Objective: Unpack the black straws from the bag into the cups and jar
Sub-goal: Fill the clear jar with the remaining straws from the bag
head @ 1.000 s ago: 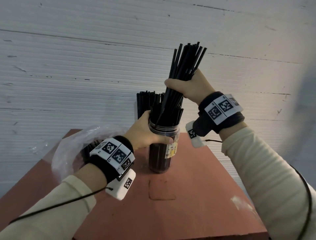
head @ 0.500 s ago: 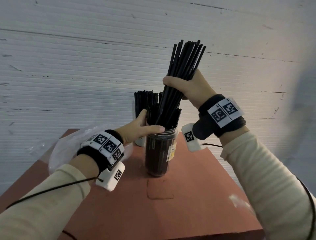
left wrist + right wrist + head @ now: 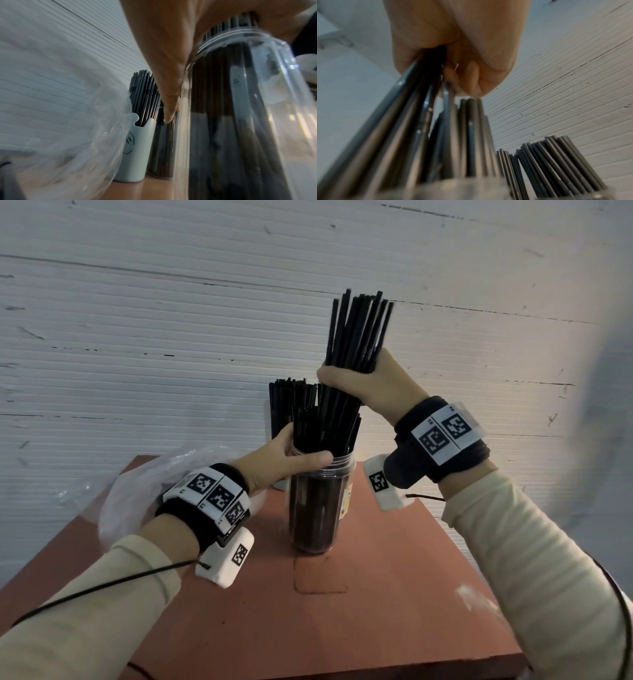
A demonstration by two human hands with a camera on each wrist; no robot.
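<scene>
A clear jar [image 3: 317, 508] packed with black straws stands mid-table. My right hand [image 3: 359, 385] grips a bundle of black straws [image 3: 356, 337], tilted, with its lower ends inside the jar mouth. My left hand [image 3: 294, 455] is wrapped round the jar's rim [image 3: 228, 39], thumb in front, fingers behind. In the left wrist view a pale blue cup [image 3: 133, 146] with a smiley face holds more straws behind the jar; its straw tops [image 3: 291, 395] show in the head view. The clear plastic bag [image 3: 144, 491] lies at the left, its contents hidden by my wrist.
The red-brown table [image 3: 376, 594] ends close on the right and front. A white ribbed wall [image 3: 171, 337] stands right behind it. A second clear container of straws [image 3: 163, 155] sits between the blue cup and the jar.
My left hand slid from the jar's body up to its rim. My right hand shifted the straw bundle slightly, still held in the jar mouth.
</scene>
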